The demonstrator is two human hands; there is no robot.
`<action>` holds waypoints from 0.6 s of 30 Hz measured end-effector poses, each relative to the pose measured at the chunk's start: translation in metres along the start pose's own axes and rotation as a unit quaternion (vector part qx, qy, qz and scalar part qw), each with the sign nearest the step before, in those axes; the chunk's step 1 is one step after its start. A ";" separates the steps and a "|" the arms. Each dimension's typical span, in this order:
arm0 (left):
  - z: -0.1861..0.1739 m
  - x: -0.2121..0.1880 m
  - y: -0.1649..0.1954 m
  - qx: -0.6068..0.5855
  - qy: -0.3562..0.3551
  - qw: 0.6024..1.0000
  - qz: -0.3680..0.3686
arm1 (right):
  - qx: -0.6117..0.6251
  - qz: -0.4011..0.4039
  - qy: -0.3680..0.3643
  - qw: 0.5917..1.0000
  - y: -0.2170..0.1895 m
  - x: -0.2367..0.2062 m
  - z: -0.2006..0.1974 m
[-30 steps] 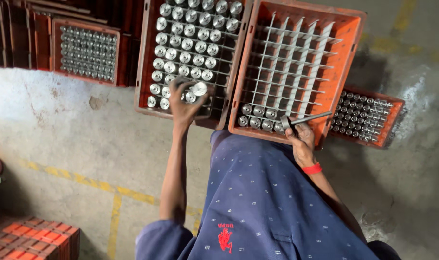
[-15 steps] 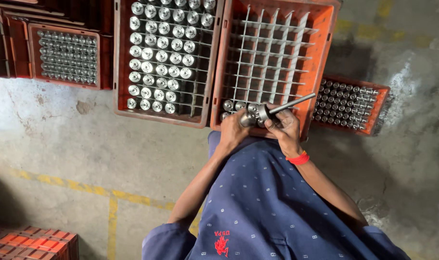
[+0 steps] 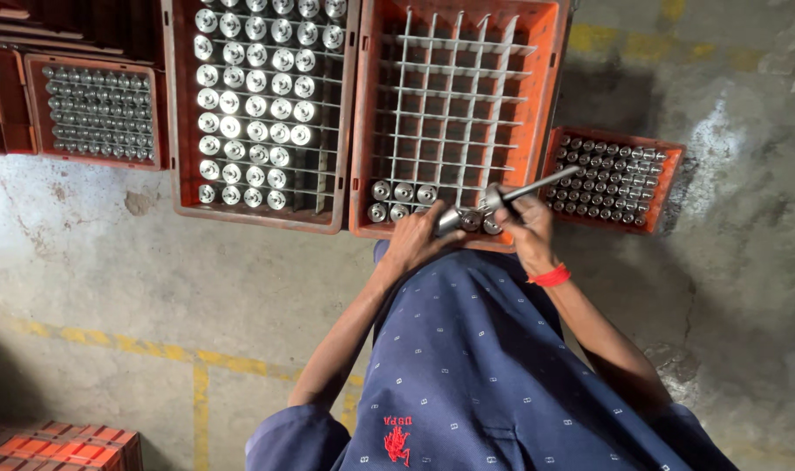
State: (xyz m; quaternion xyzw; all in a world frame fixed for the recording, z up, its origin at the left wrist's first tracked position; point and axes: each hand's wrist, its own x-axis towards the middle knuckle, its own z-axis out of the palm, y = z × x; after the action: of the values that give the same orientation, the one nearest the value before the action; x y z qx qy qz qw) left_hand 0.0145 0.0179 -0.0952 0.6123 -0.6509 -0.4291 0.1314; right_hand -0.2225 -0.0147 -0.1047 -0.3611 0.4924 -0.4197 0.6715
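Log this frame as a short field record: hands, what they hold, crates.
left hand: left hand grips a short silver metal cylinder at the near edge of the gridded crate
right hand: right hand grips a slim grey metal rod tool, tip against the cylinder
middle crate: orange plastic crate with white wire grid, mostly vacant cells, a few cylinders in the near rows
left crate: orange plastic crate of silver round parts, largely filled
side trays: small orange tray of parts at right; another small tray at left
floor: stained concrete floor
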 end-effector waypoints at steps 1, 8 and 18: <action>0.001 0.001 -0.004 0.018 0.020 1.000 0.016 | 0.011 -0.016 0.014 1.000 -0.001 0.002 -0.006; 0.018 0.006 -0.030 0.150 0.148 0.955 0.209 | 0.046 -0.055 0.062 0.996 0.004 0.001 -0.022; -0.069 -0.017 -0.108 0.091 0.279 0.945 0.143 | 0.070 -0.020 0.077 0.994 0.031 -0.019 0.012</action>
State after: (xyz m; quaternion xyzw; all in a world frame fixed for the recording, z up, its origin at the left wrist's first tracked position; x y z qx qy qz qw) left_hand 0.1401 0.0185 -0.1254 0.6173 -0.7052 -0.1569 0.3114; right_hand -0.2076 0.0157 -0.1231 -0.2892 0.5046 -0.4934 0.6468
